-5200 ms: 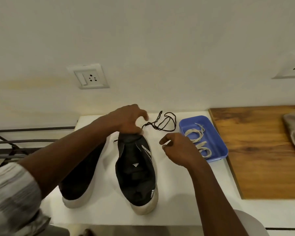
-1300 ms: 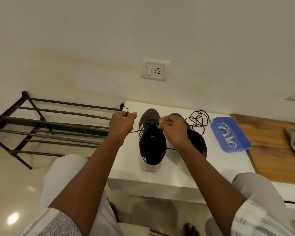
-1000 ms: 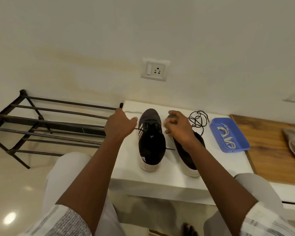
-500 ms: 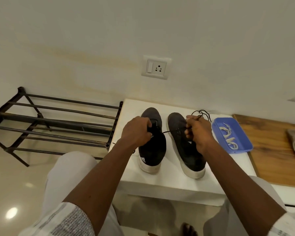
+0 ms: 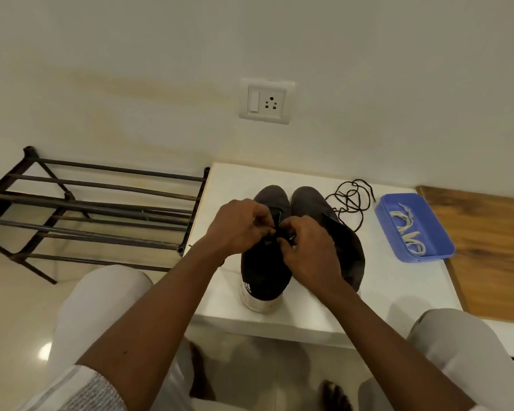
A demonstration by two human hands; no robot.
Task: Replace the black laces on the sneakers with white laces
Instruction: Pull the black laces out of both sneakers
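Two black sneakers stand side by side on the white table (image 5: 392,295), toes toward the wall. Over the lacing of the left sneaker (image 5: 264,274) my left hand (image 5: 241,229) and my right hand (image 5: 306,247) meet, fingers curled and pinching its black lace. The right sneaker (image 5: 339,232) lies partly behind my right hand. A loose black lace (image 5: 350,200) is coiled on the table behind it. White laces (image 5: 410,229) lie in a blue tray (image 5: 383,221) at the right.
A dark metal shoe rack (image 5: 95,209) stands left of the table. A wooden board (image 5: 487,250) adjoins the table on the right. A wall socket (image 5: 264,100) sits above. My knees flank the table's near edge.
Half a second ago my right hand held lace out over the right sneaker; it has come back left, and both hands now meet on the left sneaker's lacing.
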